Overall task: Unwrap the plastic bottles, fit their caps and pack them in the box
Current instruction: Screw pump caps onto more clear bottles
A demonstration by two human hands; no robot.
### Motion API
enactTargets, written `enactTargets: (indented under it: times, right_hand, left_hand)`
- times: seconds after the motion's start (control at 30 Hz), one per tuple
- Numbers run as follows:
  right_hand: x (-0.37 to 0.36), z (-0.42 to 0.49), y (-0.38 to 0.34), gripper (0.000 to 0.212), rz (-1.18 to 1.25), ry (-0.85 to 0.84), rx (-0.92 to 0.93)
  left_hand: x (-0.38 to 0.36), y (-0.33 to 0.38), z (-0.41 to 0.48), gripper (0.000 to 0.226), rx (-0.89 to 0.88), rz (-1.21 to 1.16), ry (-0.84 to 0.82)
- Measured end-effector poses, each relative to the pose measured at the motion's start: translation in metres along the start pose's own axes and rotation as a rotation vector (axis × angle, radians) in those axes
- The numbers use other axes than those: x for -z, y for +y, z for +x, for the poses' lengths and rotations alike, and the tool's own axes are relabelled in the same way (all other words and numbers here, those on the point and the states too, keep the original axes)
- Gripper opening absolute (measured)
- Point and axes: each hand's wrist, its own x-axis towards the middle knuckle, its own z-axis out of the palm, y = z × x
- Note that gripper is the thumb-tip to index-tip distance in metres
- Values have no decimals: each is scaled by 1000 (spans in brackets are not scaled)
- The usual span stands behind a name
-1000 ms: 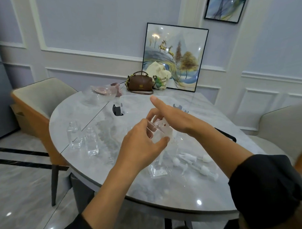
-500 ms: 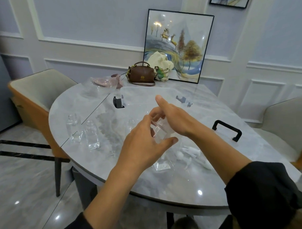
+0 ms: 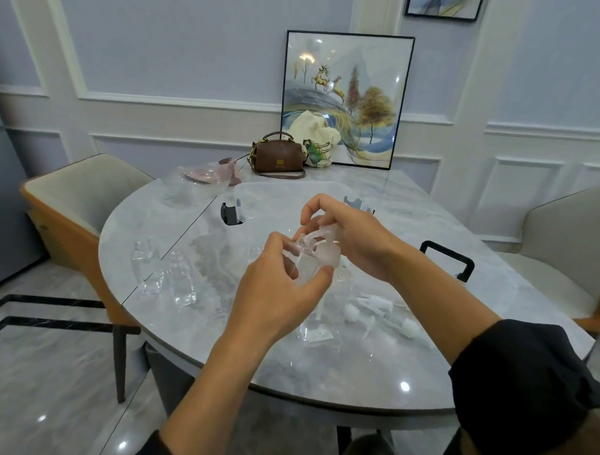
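Note:
Both hands hold a clear plastic bottle (image 3: 310,266) above the marble table (image 3: 365,371). My left hand (image 3: 277,296) grips the bottle's body from below, thumb across its front. My right hand (image 3: 346,236) pinches a frosted pump cap (image 3: 321,236) at the bottle's neck. Two bare clear bottles (image 3: 164,276) stand at the table's left. Several white pump caps (image 3: 380,313) lie to the right of my hands. A clear storage box (image 3: 284,194) with black latches sits behind my hands, with its clear lid (image 3: 442,256) with a black handle at the right.
A brown handbag (image 3: 278,156), a cream cloth bag (image 3: 317,138) and a framed picture (image 3: 347,99) stand at the table's far edge. Crumpled plastic wrap over something pink (image 3: 205,178) lies far left. Chairs stand left (image 3: 76,197) and right (image 3: 571,238). Another clear bottle (image 3: 317,330) stands under my hands.
My right forefinger, stretched out before, has curled down onto the cap. Both hands stay together on the bottle; the camera has tilted slightly.

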Motion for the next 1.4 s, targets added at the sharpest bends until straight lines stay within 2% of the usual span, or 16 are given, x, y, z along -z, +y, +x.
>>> enactTargets:
  times: [0.1, 0.23, 0.33, 0.47, 0.6, 0.8, 1.1, 1.27, 1.4]
  right_hand:
    - [3, -4, 7, 25, 5, -17, -2]
    - [3, -11, 20, 37, 78, -26, -43]
    - [2, -16, 28, 52, 120, 3, -65]
    - [-8, -20, 40, 82, 194, 35, -108]
    - [-22, -20, 50, 77, 316, 121, -90]
    - [-33, -16, 50, 40, 354, 201, -32]
    - [-36, -19, 47, 52, 332, 269, 4]
    - [-39, -21, 44, 63, 297, 296, -24]
    - [-39, -23, 43, 64, 299, 293, -12]
  left_hand:
    - [3, 2, -3, 50, -47, -36, -17]
    - [6, -3, -4, 48, -107, -69, 28]
    - [8, -10, -4, 44, -121, -127, 103]
    - [6, -13, -8, 43, -118, -219, 137]
    - [1, -15, -12, 46, -124, -282, 175]
    - [-1, -24, -10, 45, -101, -268, 180]
    - [1, -24, -10, 55, -81, -296, 198]
    - [9, -18, -5, 47, -102, -300, 222]
    - [11, -21, -3, 55, -94, -318, 228]
